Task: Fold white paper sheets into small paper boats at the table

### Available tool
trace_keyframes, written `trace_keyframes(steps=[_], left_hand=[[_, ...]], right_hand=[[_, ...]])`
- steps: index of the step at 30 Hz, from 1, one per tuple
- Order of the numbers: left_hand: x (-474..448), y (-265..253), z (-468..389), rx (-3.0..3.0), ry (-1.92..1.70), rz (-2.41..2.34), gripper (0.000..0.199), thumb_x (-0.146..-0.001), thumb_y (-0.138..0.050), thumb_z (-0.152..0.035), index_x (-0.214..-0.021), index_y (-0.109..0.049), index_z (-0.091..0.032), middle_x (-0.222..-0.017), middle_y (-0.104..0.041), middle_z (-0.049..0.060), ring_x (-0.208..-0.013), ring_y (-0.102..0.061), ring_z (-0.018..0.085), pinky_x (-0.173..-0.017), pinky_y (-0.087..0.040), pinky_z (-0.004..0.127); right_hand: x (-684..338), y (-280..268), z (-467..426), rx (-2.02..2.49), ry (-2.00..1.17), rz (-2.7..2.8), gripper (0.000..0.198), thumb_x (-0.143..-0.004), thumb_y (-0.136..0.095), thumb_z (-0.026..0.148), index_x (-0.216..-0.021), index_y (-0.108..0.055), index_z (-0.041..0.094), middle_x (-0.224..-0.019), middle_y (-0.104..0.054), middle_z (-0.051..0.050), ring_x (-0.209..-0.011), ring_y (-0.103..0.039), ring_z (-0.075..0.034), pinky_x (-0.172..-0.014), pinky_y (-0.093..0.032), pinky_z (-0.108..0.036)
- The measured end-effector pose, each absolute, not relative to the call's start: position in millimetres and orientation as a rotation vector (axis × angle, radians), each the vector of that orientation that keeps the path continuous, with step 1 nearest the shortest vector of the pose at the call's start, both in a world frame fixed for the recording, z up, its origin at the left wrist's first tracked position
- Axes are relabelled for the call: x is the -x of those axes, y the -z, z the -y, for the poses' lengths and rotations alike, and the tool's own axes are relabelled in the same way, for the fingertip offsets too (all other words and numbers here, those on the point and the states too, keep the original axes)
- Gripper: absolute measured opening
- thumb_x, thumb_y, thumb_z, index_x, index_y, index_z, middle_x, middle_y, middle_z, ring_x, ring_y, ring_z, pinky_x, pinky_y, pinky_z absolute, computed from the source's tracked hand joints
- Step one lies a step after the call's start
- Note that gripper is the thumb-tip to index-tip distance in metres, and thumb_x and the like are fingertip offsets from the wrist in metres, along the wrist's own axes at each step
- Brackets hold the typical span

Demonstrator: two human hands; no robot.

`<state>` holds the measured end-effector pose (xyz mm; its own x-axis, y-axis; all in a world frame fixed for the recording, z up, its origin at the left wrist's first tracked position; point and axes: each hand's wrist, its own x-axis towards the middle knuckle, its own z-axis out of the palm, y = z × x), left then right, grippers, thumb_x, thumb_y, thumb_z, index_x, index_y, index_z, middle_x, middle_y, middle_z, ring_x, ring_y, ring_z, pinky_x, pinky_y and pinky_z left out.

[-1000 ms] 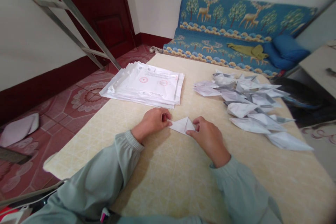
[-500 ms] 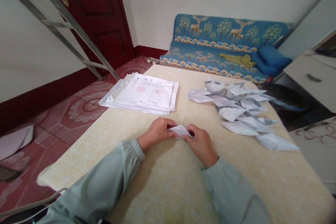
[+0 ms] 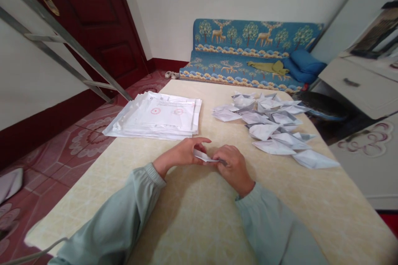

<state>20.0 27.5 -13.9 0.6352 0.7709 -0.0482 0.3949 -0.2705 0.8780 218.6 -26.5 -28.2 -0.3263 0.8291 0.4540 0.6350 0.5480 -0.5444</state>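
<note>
A small piece of folded white paper (image 3: 203, 156) is held between my two hands, just above the table. My left hand (image 3: 185, 152) grips its left end, the index finger stretched out over it. At the other end my right hand (image 3: 231, 165) pinches the paper between thumb and fingers. Beyond my left hand lies a stack of white paper sheets (image 3: 161, 118), the top one with red round stamps. To the right, several folded paper boats (image 3: 273, 145) lie in an overlapping group.
A cream-patterned table (image 3: 199, 223) stretches below my arms. Past its far edge stands a blue sofa (image 3: 214, 60) with a yellow-green cloth (image 3: 270, 67). A metal ladder (image 3: 71, 51) leans at the left by a dark red door (image 3: 102, 16). White drawers (image 3: 357, 85) stand at right.
The folded paper has tilted from a raised triangle facing me to a flat, narrow strip. My left index finger has lifted off. The whole view has shifted slightly to the right.
</note>
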Motion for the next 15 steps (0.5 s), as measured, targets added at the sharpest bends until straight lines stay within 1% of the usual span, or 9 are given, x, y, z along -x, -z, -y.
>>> trace_keyframes(steps=[2,4,5,8,9,12,13,14,15], left_hand=[[-21,18,-24,-1.841,-0.525,-0.934,0.066,-0.061,-0.076,-0.026,-0.123,-0.055,-0.015,-0.088,-0.069,0.006,-0.075,-0.064,0.017,-0.069,-0.049,0.027],[-23,21,-19,-1.820,-0.616,-1.009,0.057,-0.062,-0.076,-0.027,-0.116,-0.060,-0.015,-0.084,-0.068,0.005,-0.073,-0.063,0.017,-0.066,-0.048,0.025],[-24,21,-16,-1.831,-0.665,-1.047,0.051,-0.063,-0.076,-0.027,-0.111,-0.063,-0.015,-0.084,-0.068,0.005,-0.074,-0.063,0.017,-0.066,-0.048,0.025],[-28,18,-8,-2.003,-0.758,-1.069,0.025,-0.071,-0.071,-0.032,-0.091,-0.072,-0.017,-0.081,-0.069,0.005,-0.074,-0.062,0.017,-0.069,-0.045,0.026],[-29,17,-6,-2.072,-0.764,-1.052,0.020,-0.074,-0.069,-0.034,-0.085,-0.073,-0.018,-0.078,-0.069,0.005,-0.073,-0.061,0.017,-0.070,-0.044,0.027],[-33,14,0,-2.137,-0.817,-1.063,0.021,-0.079,-0.064,-0.036,-0.072,-0.074,-0.019,-0.070,-0.068,0.005,-0.070,-0.060,0.017,-0.072,-0.043,0.028],[-35,15,2,-2.084,-0.867,-1.097,0.023,-0.079,-0.064,-0.037,-0.069,-0.073,-0.017,-0.068,-0.068,0.005,-0.068,-0.059,0.017,-0.070,-0.043,0.028],[-37,15,4,-1.992,-0.925,-1.137,0.025,-0.078,-0.064,-0.037,-0.067,-0.072,-0.016,-0.067,-0.067,0.005,-0.066,-0.059,0.016,-0.067,-0.043,0.027],[-39,16,5,-1.861,-0.981,-1.167,0.026,-0.077,-0.065,-0.038,-0.067,-0.072,-0.015,-0.067,-0.067,0.005,-0.064,-0.058,0.016,-0.064,-0.043,0.027]], right_hand=[[-218,29,26,1.158,-0.348,2.019,0.010,-0.075,-0.065,0.016,-0.069,-0.061,0.022,-0.094,-0.066,-0.003,-0.091,-0.057,-0.020,-0.084,-0.039,-0.034],[-217,30,25,1.177,-0.336,1.939,0.010,-0.074,-0.067,0.018,-0.067,-0.061,0.023,-0.109,-0.061,-0.004,-0.103,-0.054,-0.022,-0.089,-0.039,-0.037],[-217,30,25,1.193,-0.333,1.898,0.010,-0.073,-0.068,0.018,-0.066,-0.061,0.023,-0.113,-0.059,-0.005,-0.106,-0.053,-0.022,-0.091,-0.039,-0.038],[-218,33,23,1.208,-0.367,1.835,0.011,-0.072,-0.069,0.019,-0.065,-0.061,0.022,-0.116,-0.056,-0.005,-0.109,-0.052,-0.023,-0.093,-0.039,-0.039],[-219,33,23,1.205,-0.383,1.832,0.012,-0.072,-0.069,0.018,-0.065,-0.061,0.022,-0.114,-0.057,-0.005,-0.108,-0.052,-0.022,-0.093,-0.039,-0.039],[-219,33,23,1.199,-0.413,1.778,0.011,-0.072,-0.069,0.018,-0.067,-0.060,0.022,-0.111,-0.058,-0.006,-0.106,-0.053,-0.022,-0.092,-0.040,-0.039],[-219,33,24,1.208,-0.406,1.715,0.009,-0.072,-0.069,0.019,-0.071,-0.061,0.022,-0.112,-0.057,-0.006,-0.107,-0.053,-0.022,-0.093,-0.040,-0.039],[-218,32,24,1.223,-0.394,1.629,0.011,-0.071,-0.069,0.020,-0.079,-0.061,0.022,-0.114,-0.057,-0.007,-0.108,-0.052,-0.023,-0.093,-0.040,-0.039],[-217,33,24,1.245,-0.392,1.533,0.019,-0.070,-0.070,0.021,-0.087,-0.061,0.022,-0.116,-0.056,-0.008,-0.109,-0.052,-0.023,-0.093,-0.041,-0.040]])
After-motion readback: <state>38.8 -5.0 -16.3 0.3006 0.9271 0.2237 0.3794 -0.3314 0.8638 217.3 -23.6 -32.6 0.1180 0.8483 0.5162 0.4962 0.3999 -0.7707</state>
